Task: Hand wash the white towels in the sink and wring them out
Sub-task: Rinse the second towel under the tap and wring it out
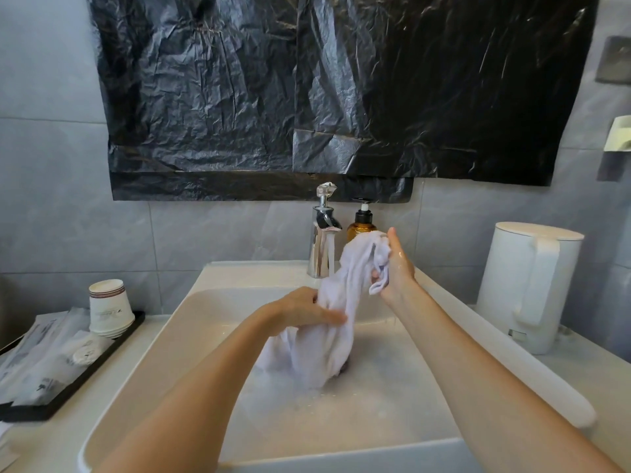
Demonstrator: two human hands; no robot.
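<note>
A wet white towel (336, 322) hangs stretched over the white sink (191, 322), its lower end trailing in soapy water near the drain. My right hand (396, 268) holds the towel's upper end raised at tap height, fingers curled round the bunched cloth. Lower and to the left, my left hand (304, 310) grips the towel around its middle. Water runs from the chrome tap (322, 233) just behind the towel.
An amber soap pump bottle (361, 223) stands right of the tap. A white kettle (531, 285) sits on the counter at right. At left, a black tray (102, 363) holds stacked paper cups (109, 308) and wrapped toiletries. Black plastic sheeting (324, 90) covers the wall above.
</note>
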